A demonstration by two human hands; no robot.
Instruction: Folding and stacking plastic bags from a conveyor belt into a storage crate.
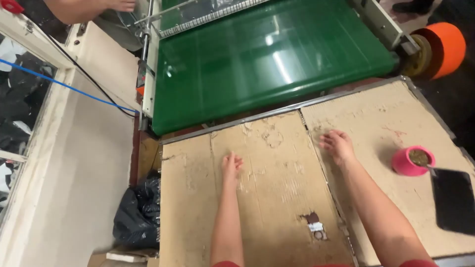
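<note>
Cardboard sheet (pixel 277 198) under my flat hands | left hand (pixel 231 165) fingers together | right hand (pixel 338 145) fingers apart, bare board around | green belt (pixel 267 59) edge at 12 o'clock

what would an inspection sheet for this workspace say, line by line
surface: worn cardboard sheets cover the table, torn and scuffed, with a hole near the front edge
job's things: green conveyor belt, bare, ends at the table's far edge
clutter: pink cup and black flat device at right; orange roll beside the belt
hands: left hand and right hand lie flat on the cardboard, holding nothing
cables: blue cord and black cable cross the left ledge
surroundings: black bag on the floor at left; another person's arm at top left
</note>
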